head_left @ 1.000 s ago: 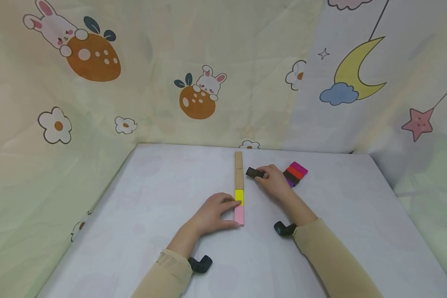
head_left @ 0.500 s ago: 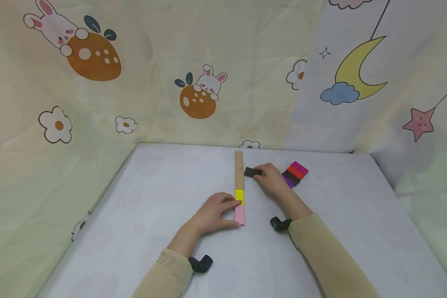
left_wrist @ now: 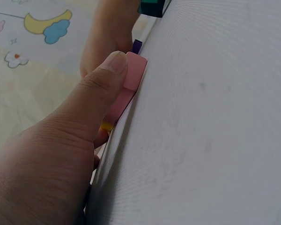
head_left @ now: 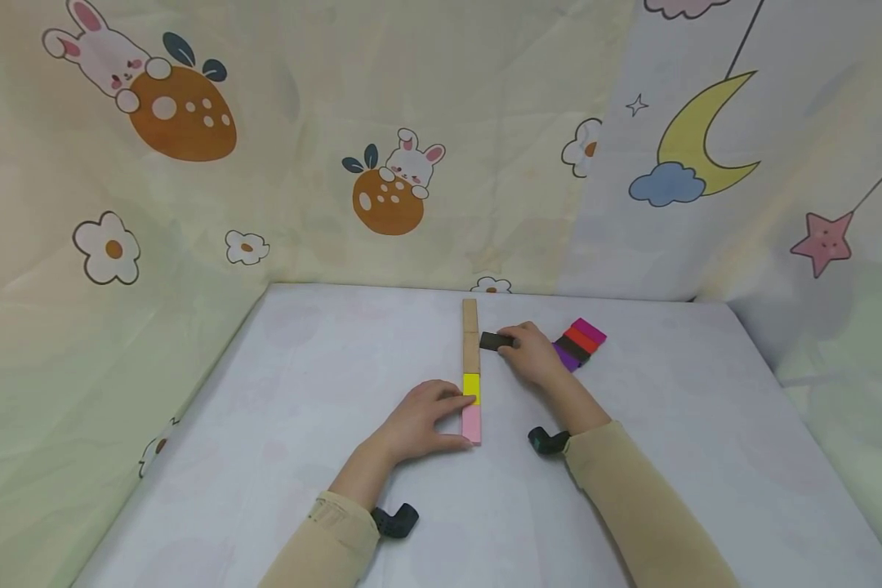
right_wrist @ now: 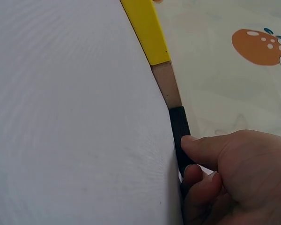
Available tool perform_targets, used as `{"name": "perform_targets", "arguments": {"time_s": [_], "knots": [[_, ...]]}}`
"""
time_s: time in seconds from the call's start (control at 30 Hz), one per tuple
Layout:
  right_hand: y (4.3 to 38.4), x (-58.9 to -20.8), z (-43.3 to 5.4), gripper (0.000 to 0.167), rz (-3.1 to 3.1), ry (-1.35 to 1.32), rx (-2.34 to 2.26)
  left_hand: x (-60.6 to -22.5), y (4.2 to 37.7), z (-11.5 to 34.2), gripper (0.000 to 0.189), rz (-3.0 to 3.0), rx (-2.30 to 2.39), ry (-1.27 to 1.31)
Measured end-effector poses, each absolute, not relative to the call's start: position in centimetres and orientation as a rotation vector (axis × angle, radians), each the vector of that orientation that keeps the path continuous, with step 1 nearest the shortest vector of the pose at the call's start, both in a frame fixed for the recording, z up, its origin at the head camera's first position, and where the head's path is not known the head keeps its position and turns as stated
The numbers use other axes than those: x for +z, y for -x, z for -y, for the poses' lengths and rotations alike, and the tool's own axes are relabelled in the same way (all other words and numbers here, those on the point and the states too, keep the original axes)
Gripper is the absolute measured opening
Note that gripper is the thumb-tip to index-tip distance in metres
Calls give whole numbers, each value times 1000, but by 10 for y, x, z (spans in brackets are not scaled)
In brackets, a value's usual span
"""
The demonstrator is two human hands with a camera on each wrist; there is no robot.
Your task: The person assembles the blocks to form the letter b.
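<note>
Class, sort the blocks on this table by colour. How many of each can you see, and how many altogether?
Wooden blocks: 2
Yellow block: 1
Pink block: 1
Black blocks: 2, one held in the right hand
Magenta block: 1
Red block: 1
Purple block: 1
Total: 9

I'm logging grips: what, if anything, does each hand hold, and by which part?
The right hand pinches a black rectangular block near its right end. The left hand touches a pink rectangular block at its near end; whether it grips is unclear.
</note>
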State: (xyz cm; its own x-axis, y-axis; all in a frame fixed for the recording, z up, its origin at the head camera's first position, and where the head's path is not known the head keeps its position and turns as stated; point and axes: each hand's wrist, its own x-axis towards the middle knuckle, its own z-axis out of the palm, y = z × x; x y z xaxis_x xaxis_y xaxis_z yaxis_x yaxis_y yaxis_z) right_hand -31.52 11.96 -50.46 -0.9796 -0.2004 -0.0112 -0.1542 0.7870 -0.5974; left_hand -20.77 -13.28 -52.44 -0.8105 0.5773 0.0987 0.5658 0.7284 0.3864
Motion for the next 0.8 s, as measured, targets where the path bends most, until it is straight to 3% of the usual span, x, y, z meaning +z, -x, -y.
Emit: {"name": "perform_targets", "arguments": {"time_s": [0.8], "knots": [[316, -506, -117, 40, -2904, 279, -974, -523, 207, 132, 69, -2891, 622, -936]]}}
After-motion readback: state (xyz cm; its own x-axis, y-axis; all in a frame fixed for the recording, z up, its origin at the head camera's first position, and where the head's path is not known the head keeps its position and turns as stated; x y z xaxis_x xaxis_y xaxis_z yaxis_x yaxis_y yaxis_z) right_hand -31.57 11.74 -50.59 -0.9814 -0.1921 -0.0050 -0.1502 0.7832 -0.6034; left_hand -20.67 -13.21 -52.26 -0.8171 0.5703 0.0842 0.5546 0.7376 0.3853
